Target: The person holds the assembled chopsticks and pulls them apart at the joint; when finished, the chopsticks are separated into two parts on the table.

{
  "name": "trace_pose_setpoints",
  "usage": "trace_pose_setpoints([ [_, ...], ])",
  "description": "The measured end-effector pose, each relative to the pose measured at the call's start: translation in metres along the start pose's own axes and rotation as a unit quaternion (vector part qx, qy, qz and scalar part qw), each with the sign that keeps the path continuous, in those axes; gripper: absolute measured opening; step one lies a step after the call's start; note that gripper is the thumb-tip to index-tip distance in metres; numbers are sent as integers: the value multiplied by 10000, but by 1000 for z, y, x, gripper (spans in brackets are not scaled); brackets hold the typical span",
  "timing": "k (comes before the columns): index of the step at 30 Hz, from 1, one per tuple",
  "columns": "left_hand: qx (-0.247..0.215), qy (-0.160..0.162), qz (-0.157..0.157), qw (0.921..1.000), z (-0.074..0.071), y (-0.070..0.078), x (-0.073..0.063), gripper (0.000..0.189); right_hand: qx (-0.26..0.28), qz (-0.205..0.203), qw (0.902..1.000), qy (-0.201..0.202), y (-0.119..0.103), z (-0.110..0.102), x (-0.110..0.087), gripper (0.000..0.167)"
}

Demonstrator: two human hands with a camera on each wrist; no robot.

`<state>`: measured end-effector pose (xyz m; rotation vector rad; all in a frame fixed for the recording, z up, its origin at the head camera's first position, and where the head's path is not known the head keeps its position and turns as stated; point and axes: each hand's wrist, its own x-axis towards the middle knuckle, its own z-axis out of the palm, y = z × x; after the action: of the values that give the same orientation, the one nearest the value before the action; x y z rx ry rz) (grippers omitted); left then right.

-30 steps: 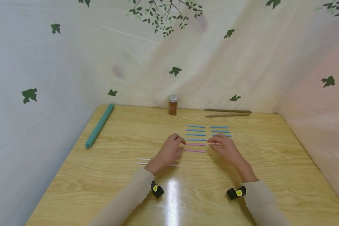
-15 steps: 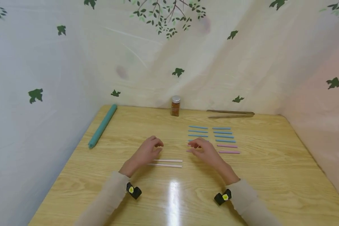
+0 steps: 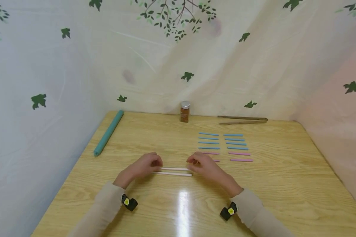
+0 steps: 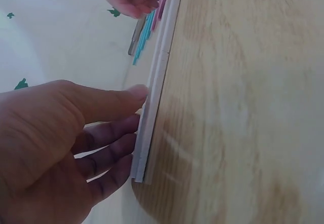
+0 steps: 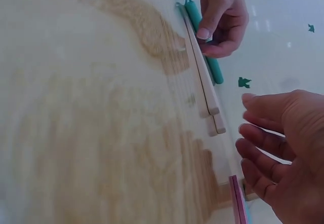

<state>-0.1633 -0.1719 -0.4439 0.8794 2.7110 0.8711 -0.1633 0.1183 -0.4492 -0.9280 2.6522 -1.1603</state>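
Two white sticks lie parallel on the wooden table, the far stick (image 3: 175, 169) just behind the near stick (image 3: 172, 173). My left hand (image 3: 142, 166) is at their left end, thumb and fingers apart, with the thumb tip (image 4: 137, 93) right at the far stick in the left wrist view. My right hand (image 3: 206, 166) hovers at their right end, its fingers (image 5: 260, 143) loosely bent and holding nothing. Behind it lie pink sticks (image 3: 239, 153) in two short columns, the left ones partly hidden by the hand. Several blue sticks (image 3: 209, 143) continue these columns farther back.
At the back stand a spice jar (image 3: 185, 113) with a silver lid and, to its right, brown tongs (image 3: 246, 118). A long teal cylinder (image 3: 108, 133) lies along the table's left edge. Pale cloth (image 3: 154, 65) printed with leaves surrounds the table.
Both hands have moved left and nearer, away from the pink sticks to the two ends of the white sticks. The view has shifted slightly.
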Motion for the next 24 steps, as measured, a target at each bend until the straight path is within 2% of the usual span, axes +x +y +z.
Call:
trace_pose_setpoints([
  [3,-20,-101,28,9999,2,-2,0,5,-171,-34,9997,-159,1,4,0,16],
  [10,-68,-96,-20,9999,5,-3,-1,5,-233,147,9981,-552,1,9,0,13],
  [20,167,-41,-34,9998,5,-1,1,5,-558,98,9964,-636,-3,11,2,12],
  [24,68,-66,-120,9999,3,2,2,3,-559,175,9968,-535,-5,10,1,13],
])
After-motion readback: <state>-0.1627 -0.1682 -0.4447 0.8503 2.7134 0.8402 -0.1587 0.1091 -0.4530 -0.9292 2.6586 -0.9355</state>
